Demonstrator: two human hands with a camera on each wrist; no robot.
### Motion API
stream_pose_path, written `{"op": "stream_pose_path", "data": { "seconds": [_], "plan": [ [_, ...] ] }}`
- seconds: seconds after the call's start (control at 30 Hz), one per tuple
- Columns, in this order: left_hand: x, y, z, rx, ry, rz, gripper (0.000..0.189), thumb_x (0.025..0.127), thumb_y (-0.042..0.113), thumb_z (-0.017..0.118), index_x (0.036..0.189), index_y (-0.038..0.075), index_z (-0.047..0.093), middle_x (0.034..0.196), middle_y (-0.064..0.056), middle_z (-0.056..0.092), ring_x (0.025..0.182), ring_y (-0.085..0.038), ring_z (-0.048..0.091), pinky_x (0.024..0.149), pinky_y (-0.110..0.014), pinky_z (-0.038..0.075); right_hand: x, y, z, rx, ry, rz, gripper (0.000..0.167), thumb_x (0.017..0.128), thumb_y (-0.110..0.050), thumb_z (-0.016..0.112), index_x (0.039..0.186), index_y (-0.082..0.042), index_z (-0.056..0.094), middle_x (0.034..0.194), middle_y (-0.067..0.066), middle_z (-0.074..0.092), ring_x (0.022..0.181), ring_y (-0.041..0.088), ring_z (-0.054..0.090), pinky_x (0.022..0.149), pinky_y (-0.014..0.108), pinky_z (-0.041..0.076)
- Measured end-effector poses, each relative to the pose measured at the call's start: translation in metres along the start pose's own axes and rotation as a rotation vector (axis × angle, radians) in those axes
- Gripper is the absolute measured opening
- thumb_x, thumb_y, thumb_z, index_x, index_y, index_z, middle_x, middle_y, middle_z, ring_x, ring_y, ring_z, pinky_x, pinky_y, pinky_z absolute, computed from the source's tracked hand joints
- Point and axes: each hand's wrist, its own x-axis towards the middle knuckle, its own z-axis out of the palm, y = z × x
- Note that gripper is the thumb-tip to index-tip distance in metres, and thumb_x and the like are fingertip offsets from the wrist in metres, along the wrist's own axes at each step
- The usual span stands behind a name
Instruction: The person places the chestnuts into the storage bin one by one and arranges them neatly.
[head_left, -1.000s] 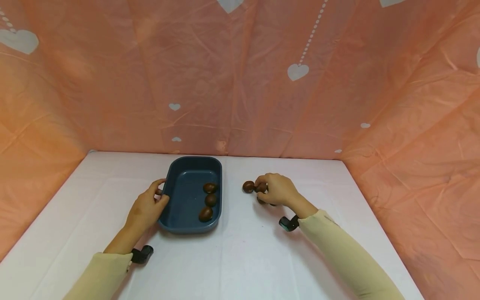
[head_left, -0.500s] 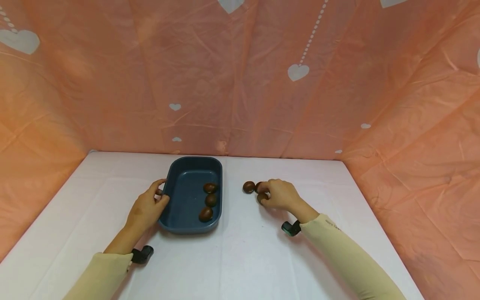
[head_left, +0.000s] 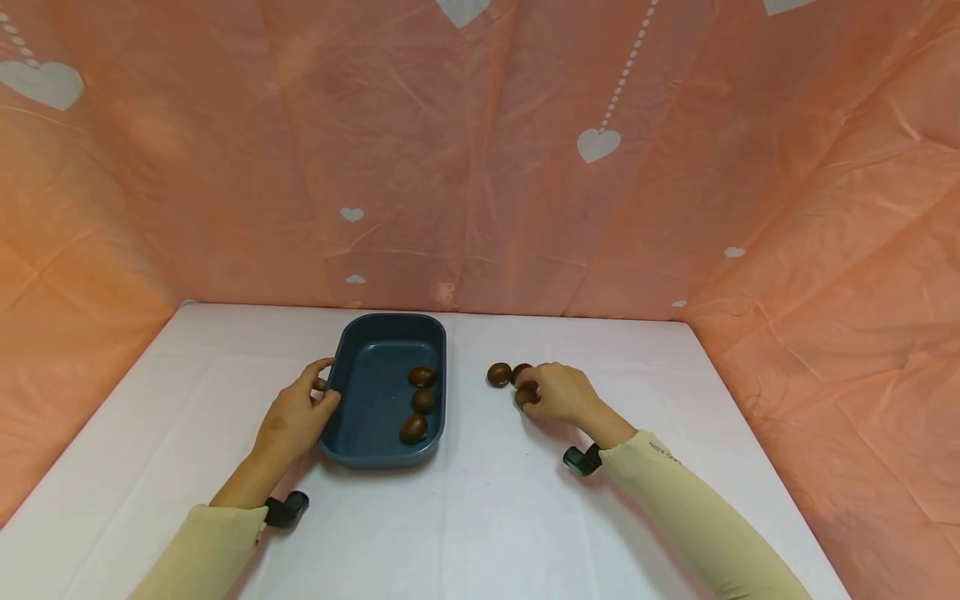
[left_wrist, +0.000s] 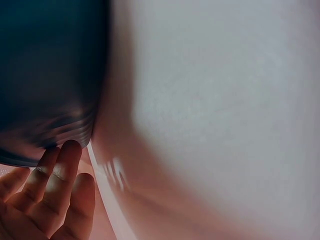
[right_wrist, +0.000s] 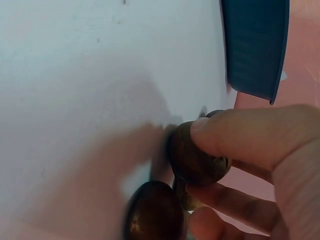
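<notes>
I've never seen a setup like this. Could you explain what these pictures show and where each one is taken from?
There's no robot here, just a person's two bare hands. The wide picture comes from a camera worn on the head, looking forward and down. The two close-ups come from small black wrist cameras, one per hand.

On a white surface sits a dark blue tray. Three round brown pieces, perhaps chestnuts, lie inside it along its right side. More loose pieces lie to the right of the tray.

The left hand touches the tray's left side. The right hand pinches one piece, seen best in the right wrist picture.
</notes>
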Motion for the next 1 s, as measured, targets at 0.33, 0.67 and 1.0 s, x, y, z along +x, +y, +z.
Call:
{"op": "stream_pose_path", "data": {
  "seconds": [0.33, 0.67, 1.0],
  "plan": [
    [0.001, 0.0, 0.001, 0.004, 0.002, 0.001, 0.053, 0.091, 0.021, 0.049, 0.142, 0.009, 0.041, 0.112, -0.018, 0.062, 0.092, -0.029, 0.064, 0.075, -0.041, 0.048, 0.001, -0.002, 0.0, 0.007, 0.003, 0.005, 0.025, 0.071, -0.019, 0.073, 0.097, -0.022, 0.071, 0.085, -0.007, 0.067, 0.075, 0.012, 0.054, 0.065, 0.031, 0.045],
    [0.001, 0.001, -0.001, 0.008, -0.011, -0.008, 0.053, 0.092, 0.021, 0.048, 0.143, 0.009, 0.039, 0.114, -0.018, 0.062, 0.094, -0.03, 0.063, 0.076, -0.044, 0.049, 0.009, -0.016, -0.01, 0.088, 0.034, -0.044, 0.027, 0.072, -0.022, 0.073, 0.099, -0.023, 0.072, 0.092, -0.007, 0.07, 0.079, 0.011, 0.059, 0.064, 0.032, 0.046],
    [-0.001, 0.0, -0.001, 0.013, 0.0, 0.0, 0.053, 0.091, 0.021, 0.048, 0.143, 0.009, 0.04, 0.113, -0.018, 0.062, 0.094, -0.03, 0.064, 0.076, -0.043, 0.049, 0.026, -0.036, -0.017, 0.139, 0.09, -0.097, 0.028, 0.074, -0.024, 0.072, 0.102, -0.026, 0.071, 0.088, -0.008, 0.066, 0.075, 0.01, 0.056, 0.064, 0.03, 0.045]
  ]
}}
